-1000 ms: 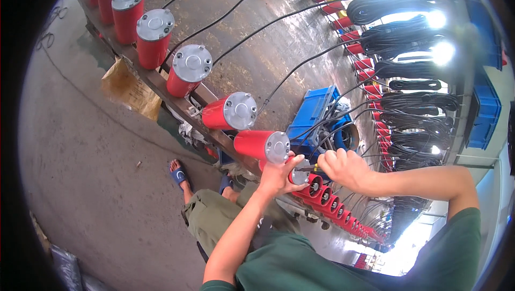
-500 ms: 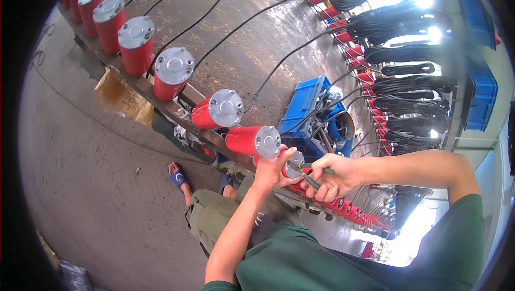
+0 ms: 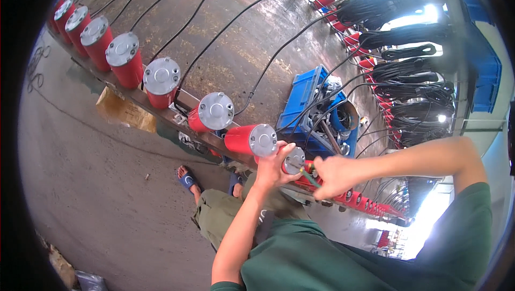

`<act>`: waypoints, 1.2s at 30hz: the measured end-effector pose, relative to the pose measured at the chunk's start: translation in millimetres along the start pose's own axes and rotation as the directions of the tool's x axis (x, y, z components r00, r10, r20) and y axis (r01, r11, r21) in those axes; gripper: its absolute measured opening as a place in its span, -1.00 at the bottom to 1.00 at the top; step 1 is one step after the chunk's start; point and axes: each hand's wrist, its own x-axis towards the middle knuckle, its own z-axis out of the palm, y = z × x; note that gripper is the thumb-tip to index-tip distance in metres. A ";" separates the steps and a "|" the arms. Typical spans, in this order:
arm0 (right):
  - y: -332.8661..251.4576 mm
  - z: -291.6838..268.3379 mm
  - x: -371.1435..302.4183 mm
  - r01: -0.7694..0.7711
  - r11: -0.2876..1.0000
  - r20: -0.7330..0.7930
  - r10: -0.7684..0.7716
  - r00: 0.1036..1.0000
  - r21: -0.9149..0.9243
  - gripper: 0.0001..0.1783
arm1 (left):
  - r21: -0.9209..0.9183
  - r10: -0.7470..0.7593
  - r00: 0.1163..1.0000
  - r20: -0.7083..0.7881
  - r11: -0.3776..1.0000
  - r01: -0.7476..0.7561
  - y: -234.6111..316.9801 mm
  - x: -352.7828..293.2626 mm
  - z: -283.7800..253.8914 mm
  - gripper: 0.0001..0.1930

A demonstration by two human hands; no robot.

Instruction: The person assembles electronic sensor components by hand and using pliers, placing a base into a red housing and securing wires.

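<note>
My left hand (image 3: 272, 168) is wrapped round a red cylinder with a silver end cap (image 3: 294, 158), steadying it at the bench edge. In my right hand (image 3: 339, 175) are pliers with green handles (image 3: 311, 179); their jaws are at the cap's face. That hand is somewhat blurred, and its fingers partly hide the handles. Just left of my left hand lies another red cylinder (image 3: 251, 139), its silver cap tilted toward the right. Beyond it a further red cylinder (image 3: 212, 113) leans on the same bench, with a black cable running behind it.
More red cylinders (image 3: 125, 60) line the bench (image 3: 177, 121) to the far left, with several black cables trailing across the tabletop. A blue crate (image 3: 301, 97) of parts stands beyond my hands. Coiled black cables (image 3: 410, 84) hang at the right. Below the bench is a cardboard piece (image 3: 124, 109).
My right hand has turned and shifted slightly right with the pliers, its grip now seen from the back. The left hand keeps its hold on the cylinder. The whole view has shifted a little.
</note>
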 end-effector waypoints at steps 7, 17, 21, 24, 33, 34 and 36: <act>-3.6 -30.3 4.6 -0.044 0.997 0.171 0.033 0.985 0.064 -0.75 | -0.014 0.021 1.000 -0.019 1.000 -0.021 -0.6 1.9 -1.6 -0.06; -19.8 50.5 1.6 -0.493 -0.835 -0.099 -0.527 0.844 0.243 -0.59 | -0.094 0.000 0.999 0.044 0.996 0.004 0.7 -4.8 12.0 -0.19; 90.5 125.1 -4.8 -0.285 -0.706 -0.239 -0.544 0.804 0.649 -0.56 | 0.179 -0.083 0.993 0.084 0.982 0.067 39.5 8.8 2.3 -0.19; 188.5 178.0 10.6 0.483 -0.100 -0.483 0.027 0.875 0.870 -0.37 | -0.253 -0.370 0.922 0.114 0.887 0.387 36.8 4.9 -9.7 -0.48; 338.6 242.5 109.1 0.349 0.890 -0.928 0.179 0.326 0.294 -0.02 | 0.211 -0.394 0.879 -0.269 0.866 0.453 82.7 26.2 16.1 -0.71; 344.3 237.2 115.7 0.410 0.868 -0.935 0.149 0.321 0.279 -0.04 | 0.442 -0.248 0.919 -0.306 0.818 0.368 94.7 39.3 41.7 -0.79; 351.5 221.3 132.2 0.438 0.844 -0.951 0.259 0.172 0.309 -0.45 | 0.590 -0.028 1.000 0.010 0.807 0.017 131.3 91.5 104.9 -0.80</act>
